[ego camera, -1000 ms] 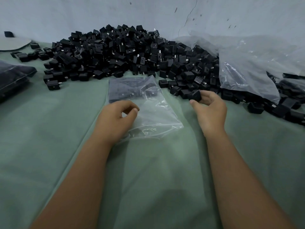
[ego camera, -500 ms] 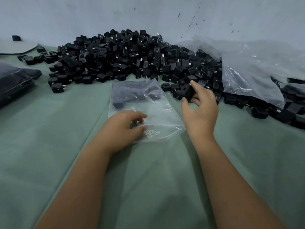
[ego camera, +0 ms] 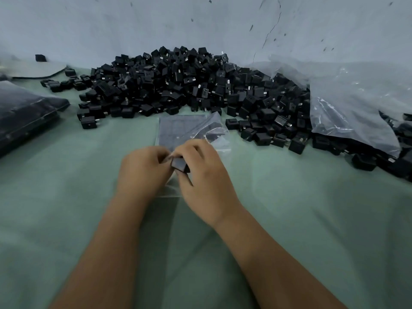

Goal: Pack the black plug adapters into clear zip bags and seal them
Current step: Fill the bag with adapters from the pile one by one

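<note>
A big heap of black plug adapters [ego camera: 182, 85] lies against the wall. In front of it a clear zip bag [ego camera: 189, 130] lies on the green cloth, with dark adapters showing inside. My left hand [ego camera: 142, 172] pinches the near edge of the bag. My right hand [ego camera: 202, 175] holds one black adapter [ego camera: 179, 165] right at that edge, touching my left fingers. Whether the bag's mouth is open is hidden by my hands.
A large crumpled clear plastic sack [ego camera: 347, 103] lies at the right over more adapters. Filled dark bags [ego camera: 24, 112] are stacked at the left edge. Green cloth [ego camera: 312, 219] covers the table; a grey wall [ego camera: 200, 23] stands behind.
My right hand picked an adapter from the pile's edge and brought it left to the bag's near edge. My left hand stayed on the bag and now pinches it.
</note>
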Demonstrator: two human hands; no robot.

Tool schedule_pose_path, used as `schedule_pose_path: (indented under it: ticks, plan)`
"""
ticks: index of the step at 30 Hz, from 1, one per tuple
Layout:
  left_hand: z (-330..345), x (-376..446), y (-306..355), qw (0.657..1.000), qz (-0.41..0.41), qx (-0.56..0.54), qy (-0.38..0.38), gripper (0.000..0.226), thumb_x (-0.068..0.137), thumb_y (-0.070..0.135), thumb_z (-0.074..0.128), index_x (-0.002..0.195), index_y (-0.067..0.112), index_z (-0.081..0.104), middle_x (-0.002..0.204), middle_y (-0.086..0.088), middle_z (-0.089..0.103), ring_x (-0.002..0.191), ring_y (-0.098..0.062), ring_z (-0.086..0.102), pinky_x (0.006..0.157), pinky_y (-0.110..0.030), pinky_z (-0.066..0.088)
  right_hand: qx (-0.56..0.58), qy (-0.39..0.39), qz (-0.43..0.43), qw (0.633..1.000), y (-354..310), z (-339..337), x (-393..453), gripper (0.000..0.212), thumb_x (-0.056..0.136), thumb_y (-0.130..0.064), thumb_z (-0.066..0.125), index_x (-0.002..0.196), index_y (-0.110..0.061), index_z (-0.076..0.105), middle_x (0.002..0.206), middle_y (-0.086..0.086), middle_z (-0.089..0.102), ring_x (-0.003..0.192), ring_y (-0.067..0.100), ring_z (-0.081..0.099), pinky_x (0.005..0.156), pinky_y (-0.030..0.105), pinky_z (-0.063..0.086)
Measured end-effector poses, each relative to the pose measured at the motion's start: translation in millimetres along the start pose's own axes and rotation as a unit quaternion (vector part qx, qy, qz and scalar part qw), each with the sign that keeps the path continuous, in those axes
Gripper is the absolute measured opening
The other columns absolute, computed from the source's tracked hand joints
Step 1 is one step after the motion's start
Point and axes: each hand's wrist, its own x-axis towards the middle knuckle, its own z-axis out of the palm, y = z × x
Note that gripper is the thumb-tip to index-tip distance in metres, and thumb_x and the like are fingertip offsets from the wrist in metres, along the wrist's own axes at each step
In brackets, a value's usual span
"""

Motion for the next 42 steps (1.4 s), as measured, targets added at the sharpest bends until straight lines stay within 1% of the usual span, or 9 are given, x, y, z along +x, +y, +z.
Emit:
schedule_pose_path:
  ticks: [4,10,15,17,22,26,31,37,42]
  plan:
    - [2.8,0.0,5.9,0.997,-0.004,-0.039,0.068,0.039,0.086,0.028,0.064,0.051,0.022,0.049,0.044,0.008,0.047,0.046,-0.011,0.037,0.050,-0.026,0.026,-0.126,-0.050,0.037,0.990,1.4,0.1,1.4,0.038,0.074,0.001,0.064,0.109,-0.011,0.056,0.114,0.010,0.047,0.083,0.027,0.055,0.055,0.035,0.048]
    - [1.4,-1.2,12.6,0.991,0.011,-0.095,0.099,0.022,0.084,0.022,0.069,0.064,0.016,0.065,0.050,0.006,0.053,0.050,-0.006,0.043,0.049,-0.018,0.034,-0.200,-0.078,0.031,0.976,6.9,1.2,2.2,0.028,0.083,-0.015,0.060,0.110,-0.019,0.055,0.102,0.001,0.060,0.098,0.022,0.053,0.077,0.030,0.040]
    - [-3.7,-9.3,20.2,0.971,0.104,-0.211,-0.050,0.007,0.079,0.022,0.072,0.074,0.017,0.073,0.070,0.008,0.068,0.068,0.003,0.055,0.069,-0.008,0.038,-0.205,-0.084,0.069,0.973,11.9,1.5,3.9,0.024,0.088,-0.012,0.052,0.110,-0.019,0.059,0.099,0.001,0.065,0.092,0.021,0.060,0.077,0.031,0.044]
    - [-7.6,-8.9,18.7,0.948,0.103,-0.288,-0.086,0.027,0.081,0.036,0.064,0.086,0.012,0.076,0.082,0.008,0.073,0.082,0.001,0.062,0.076,-0.009,0.041,-0.164,-0.110,0.105,0.975,14.2,-1.0,4.5,0.021,0.087,-0.010,0.050,0.102,-0.019,0.061,0.098,0.003,0.064,0.092,0.025,0.060,0.076,0.034,0.044]
    - [-7.2,3.1,4.9,0.928,-0.043,-0.364,0.072,0.046,0.096,0.044,0.031,0.094,0.026,0.073,0.080,0.006,0.071,0.084,-0.007,0.061,0.079,-0.026,0.042,-0.116,-0.134,0.183,0.967,18.0,-7.6,2.0,0.029,0.075,-0.018,0.052,0.055,-0.023,0.031,0.061,-0.007,0.038,0.068,0.026,0.041,0.061,0.028,0.029]
    - [-1.1,7.9,-9.1,0.934,-0.167,-0.279,0.147,0.027,0.090,0.033,0.044,0.094,0.029,0.071,0.084,0.008,0.068,0.060,-0.005,0.052,0.063,-0.027,0.045,-0.065,-0.156,0.238,0.957,19.4,-11.5,4.6,0.016,0.071,-0.023,0.049,0.056,-0.022,0.046,0.050,-0.005,0.046,0.055,0.017,0.041,0.049,0.028,0.026]
    - [3.3,6.6,-15.9,0.959,-0.210,-0.162,0.105,0.026,0.082,0.029,0.049,0.102,0.037,0.063,0.094,0.006,0.063,0.107,-0.025,0.056,0.082,-0.035,0.048,-0.027,-0.132,0.263,0.955,19.7,-13.2,4.1,0.011,0.073,-0.027,0.051,0.071,-0.021,0.060,0.065,-0.008,0.060,0.065,0.008,0.054,0.061,0.028,0.045]
    - [4.1,4.1,-10.8,0.972,-0.188,-0.128,0.066,0.030,0.084,0.026,0.051,0.109,0.035,0.063,0.092,0.005,0.063,0.107,-0.027,0.056,0.092,-0.044,0.050,-0.045,-0.165,0.228,0.959,24.2,-14.0,3.8,0.027,0.087,-0.025,0.048,0.103,-0.035,0.068,0.096,-0.012,0.067,0.090,0.013,0.056,0.074,0.027,0.041]
    - [1.9,5.9,-10.9,0.971,-0.198,-0.128,0.047,0.031,0.084,0.023,0.056,0.113,0.031,0.063,0.090,0.009,0.067,0.100,-0.024,0.061,0.092,-0.044,0.049,-0.122,-0.204,0.226,0.945,29.5,-10.4,3.5,0.028,0.094,-0.030,0.042,0.105,-0.019,0.066,0.102,0.003,0.066,0.098,0.024,0.058,0.084,0.033,0.046]
